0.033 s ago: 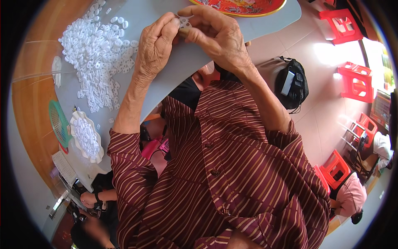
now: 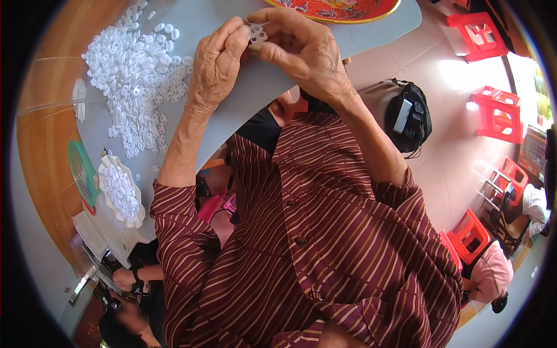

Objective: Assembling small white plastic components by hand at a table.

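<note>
Above the table's near edge, my left hand point(image 2: 217, 66) pinches a small white plastic piece with holes point(image 2: 257, 35) between thumb and fingers. My right hand point(image 2: 304, 49) meets it from the other side, its thumb just below the piece and its fingers curled behind it. Whether one piece or two fitted together is held, I cannot tell. Left of my hands a large heap of similar white plastic pieces point(image 2: 130, 75) spreads over the grey table point(image 2: 223, 124).
A red tray with a gold rim point(image 2: 348, 22) stands at the far edge. At left are a scalloped dish point(image 2: 139, 217) of white pieces and a green sieve point(image 2: 81, 168). A black bag point(image 2: 409, 116) and red stools point(image 2: 499, 116) are on the floor. Other people sit nearby.
My right thumb has shifted slightly down and left, so more of the white piece shows. My left hand and the heap look the same.
</note>
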Demonstrator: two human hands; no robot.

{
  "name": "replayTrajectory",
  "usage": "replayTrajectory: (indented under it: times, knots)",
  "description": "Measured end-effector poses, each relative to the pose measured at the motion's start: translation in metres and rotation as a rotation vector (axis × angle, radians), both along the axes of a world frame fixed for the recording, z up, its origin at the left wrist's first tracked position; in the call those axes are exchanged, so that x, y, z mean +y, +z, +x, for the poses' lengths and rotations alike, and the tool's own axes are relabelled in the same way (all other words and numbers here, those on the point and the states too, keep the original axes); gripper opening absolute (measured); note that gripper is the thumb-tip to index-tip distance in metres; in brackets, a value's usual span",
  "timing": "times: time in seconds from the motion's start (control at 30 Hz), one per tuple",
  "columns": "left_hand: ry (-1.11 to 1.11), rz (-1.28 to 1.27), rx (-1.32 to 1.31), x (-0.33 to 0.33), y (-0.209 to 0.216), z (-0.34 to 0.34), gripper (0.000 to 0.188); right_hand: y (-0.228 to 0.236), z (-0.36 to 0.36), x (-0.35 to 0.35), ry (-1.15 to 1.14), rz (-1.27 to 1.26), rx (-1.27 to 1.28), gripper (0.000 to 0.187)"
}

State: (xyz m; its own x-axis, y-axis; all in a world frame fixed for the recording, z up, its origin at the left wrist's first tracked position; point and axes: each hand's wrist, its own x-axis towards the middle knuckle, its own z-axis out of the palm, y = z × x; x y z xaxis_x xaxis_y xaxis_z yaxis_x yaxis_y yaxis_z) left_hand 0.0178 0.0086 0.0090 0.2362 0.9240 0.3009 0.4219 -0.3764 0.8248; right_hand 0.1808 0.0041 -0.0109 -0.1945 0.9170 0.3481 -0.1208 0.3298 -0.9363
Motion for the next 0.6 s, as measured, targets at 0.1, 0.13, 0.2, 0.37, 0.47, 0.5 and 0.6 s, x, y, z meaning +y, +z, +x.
replayTrajectory:
  times: [0.1,0.13,0.2,0.37,0.47,0.5,0.6]
  knots:
    - [0.007,-0.029,-0.031,0.0001,-0.0017,-0.0013,0.023,-0.0025,0.0007,0.0010,-0.001,0.052,-0.048,0.030]
    - [0.005,-0.042,-0.029,0.0004,-0.0024,-0.0020,0.024,-0.0038,0.0004,0.0014,-0.002,0.051,-0.047,0.030]
    - [0.005,-0.056,-0.015,0.0005,-0.0037,-0.0046,0.025,-0.0055,-0.0013,0.0021,-0.019,0.064,-0.032,0.030]
    - [-0.017,-0.074,-0.035,0.0011,-0.0077,-0.0071,0.028,-0.0052,0.0009,0.0001,-0.003,0.082,-0.130,0.029]
    - [-0.036,-0.085,-0.051,0.0011,-0.0099,-0.0088,0.029,-0.0060,-0.0018,-0.0008,-0.061,0.120,-0.117,0.024]
    - [-0.049,-0.071,-0.048,0.0010,-0.0101,-0.0085,0.029,-0.0050,-0.0012,-0.0012,-0.078,0.147,-0.154,0.023]
    - [-0.061,-0.068,-0.050,-0.0011,-0.0100,-0.0083,0.029,-0.0037,-0.0007,-0.0021,-0.078,0.167,-0.204,0.022]
